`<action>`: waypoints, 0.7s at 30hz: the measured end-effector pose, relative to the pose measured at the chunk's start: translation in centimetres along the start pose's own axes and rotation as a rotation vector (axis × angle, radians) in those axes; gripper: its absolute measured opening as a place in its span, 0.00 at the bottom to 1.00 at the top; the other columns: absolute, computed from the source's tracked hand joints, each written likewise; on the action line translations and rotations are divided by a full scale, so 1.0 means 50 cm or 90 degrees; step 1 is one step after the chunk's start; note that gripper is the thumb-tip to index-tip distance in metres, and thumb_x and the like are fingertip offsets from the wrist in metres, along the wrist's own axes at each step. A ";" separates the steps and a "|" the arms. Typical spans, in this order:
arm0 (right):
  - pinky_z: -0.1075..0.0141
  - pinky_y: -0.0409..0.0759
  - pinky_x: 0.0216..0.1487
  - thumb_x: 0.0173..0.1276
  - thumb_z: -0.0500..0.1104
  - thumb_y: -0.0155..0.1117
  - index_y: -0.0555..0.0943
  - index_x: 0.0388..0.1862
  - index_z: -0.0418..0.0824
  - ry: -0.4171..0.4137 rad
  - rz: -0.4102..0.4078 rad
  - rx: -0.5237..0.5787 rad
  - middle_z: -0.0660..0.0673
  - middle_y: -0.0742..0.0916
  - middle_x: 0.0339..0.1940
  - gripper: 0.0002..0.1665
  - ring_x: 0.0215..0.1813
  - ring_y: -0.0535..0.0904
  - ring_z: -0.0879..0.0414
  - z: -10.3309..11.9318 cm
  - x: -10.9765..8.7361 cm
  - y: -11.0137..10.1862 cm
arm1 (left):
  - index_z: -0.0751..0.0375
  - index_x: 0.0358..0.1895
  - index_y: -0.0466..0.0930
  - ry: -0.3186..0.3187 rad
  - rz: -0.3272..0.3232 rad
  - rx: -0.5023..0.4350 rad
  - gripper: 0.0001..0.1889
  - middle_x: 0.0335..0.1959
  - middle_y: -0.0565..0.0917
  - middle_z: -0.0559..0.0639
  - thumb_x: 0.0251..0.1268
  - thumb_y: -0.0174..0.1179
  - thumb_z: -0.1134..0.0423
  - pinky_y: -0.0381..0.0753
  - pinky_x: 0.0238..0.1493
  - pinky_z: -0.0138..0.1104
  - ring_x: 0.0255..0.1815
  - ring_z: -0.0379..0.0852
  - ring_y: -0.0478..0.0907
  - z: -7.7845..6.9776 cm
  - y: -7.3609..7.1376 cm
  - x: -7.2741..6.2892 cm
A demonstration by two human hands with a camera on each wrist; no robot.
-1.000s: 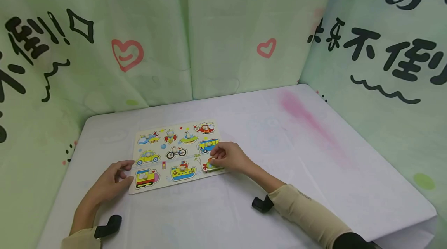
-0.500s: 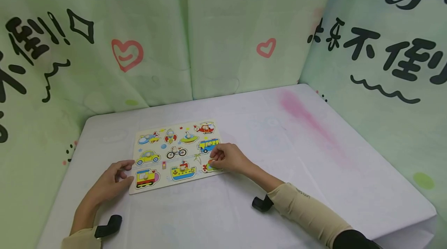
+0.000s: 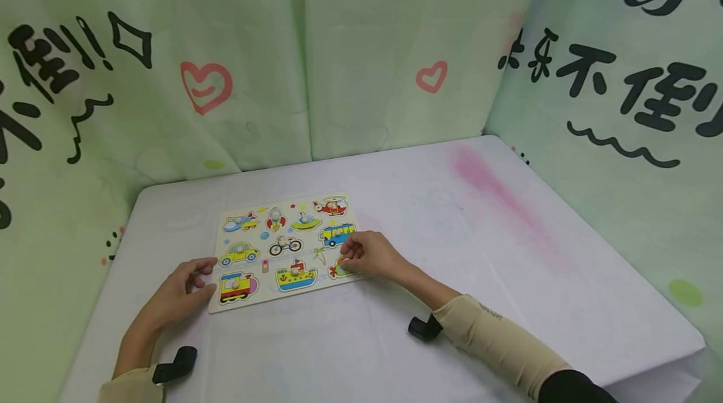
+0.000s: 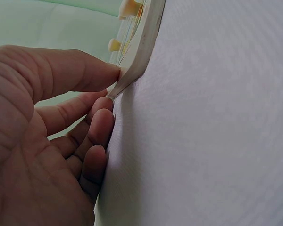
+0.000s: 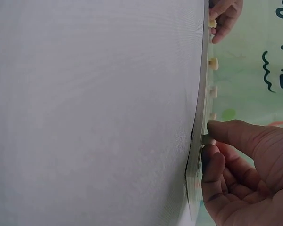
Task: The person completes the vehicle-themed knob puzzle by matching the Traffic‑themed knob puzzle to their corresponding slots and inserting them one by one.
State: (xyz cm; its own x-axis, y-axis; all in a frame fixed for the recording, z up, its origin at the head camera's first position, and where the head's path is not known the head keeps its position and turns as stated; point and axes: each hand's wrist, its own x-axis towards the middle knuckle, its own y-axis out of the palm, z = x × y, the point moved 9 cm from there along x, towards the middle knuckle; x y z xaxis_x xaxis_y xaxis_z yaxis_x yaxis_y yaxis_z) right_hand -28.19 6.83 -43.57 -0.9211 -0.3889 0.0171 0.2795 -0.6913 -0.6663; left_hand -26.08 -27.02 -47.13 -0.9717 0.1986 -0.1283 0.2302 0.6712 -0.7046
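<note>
A wooden peg puzzle board (image 3: 267, 288) with vehicle pictures lies on the table, left of centre in the head view. My left hand (image 3: 179, 293) touches the board's left edge with thumb and fingertips, fingers loosely bent; in the left wrist view the thumb tip meets the board's corner (image 4: 140, 56). At the lower right of the board my right hand (image 3: 375, 255) pinches the knob (image 5: 207, 139) of a red and green puzzle piece (image 3: 333, 271). That piece lies level in its place, partly hidden by the fingers. Other knobbed pieces, such as the boat (image 3: 296, 279) and train (image 3: 236, 289), sit in the board.
White cloth covers the table (image 3: 452, 233), with a pink stain (image 3: 491, 183) at its back right. Green printed curtains (image 3: 361, 76) stand behind and at both sides. Black wrist mounts (image 3: 176, 366) are worn at both sleeves.
The red and green puzzle piece was tilted with its near edge raised one second ago; now it lies flat in the board. My left hand stays put.
</note>
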 end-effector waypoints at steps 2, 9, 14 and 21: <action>0.71 0.77 0.37 0.60 0.36 0.76 0.83 0.37 0.36 0.001 -0.002 0.002 0.49 0.84 0.30 0.09 0.33 0.77 0.60 -0.001 0.001 -0.001 | 0.71 0.72 0.64 0.000 -0.001 0.003 0.30 0.58 0.73 0.64 0.71 0.62 0.65 0.68 0.45 0.34 0.52 0.53 0.67 0.000 -0.001 0.000; 0.69 0.79 0.41 0.66 0.42 0.74 0.85 0.40 0.40 0.022 -0.058 0.076 0.49 0.86 0.33 0.08 0.35 0.81 0.57 -0.008 -0.012 -0.026 | 0.71 0.72 0.64 0.001 -0.004 0.006 0.30 0.57 0.73 0.63 0.71 0.62 0.65 0.68 0.45 0.33 0.51 0.52 0.67 -0.002 -0.001 0.002; 0.65 0.80 0.42 0.71 0.46 0.70 0.86 0.43 0.42 0.051 -0.089 0.181 0.42 0.89 0.38 0.10 0.40 0.84 0.49 -0.016 -0.038 -0.049 | 0.71 0.72 0.64 -0.001 -0.002 0.004 0.30 0.58 0.72 0.64 0.71 0.62 0.65 0.68 0.46 0.35 0.52 0.53 0.67 -0.003 -0.001 0.003; 0.56 0.81 0.49 0.75 0.47 0.65 0.83 0.51 0.31 0.105 -0.139 0.301 0.32 0.87 0.47 0.19 0.44 0.83 0.47 -0.023 -0.085 -0.074 | 0.71 0.72 0.64 -0.004 -0.004 0.001 0.31 0.58 0.72 0.64 0.70 0.62 0.66 0.67 0.46 0.34 0.52 0.53 0.67 -0.002 -0.001 0.001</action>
State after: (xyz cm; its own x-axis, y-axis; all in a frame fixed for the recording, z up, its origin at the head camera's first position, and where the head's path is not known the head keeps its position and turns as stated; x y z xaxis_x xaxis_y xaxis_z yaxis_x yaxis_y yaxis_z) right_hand -25.63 11.75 -42.04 -0.9910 -0.1319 -0.0246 0.1338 -0.9585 -0.2519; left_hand -26.13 -26.98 -47.04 -0.9734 0.1896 -0.1287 0.2242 0.6715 -0.7063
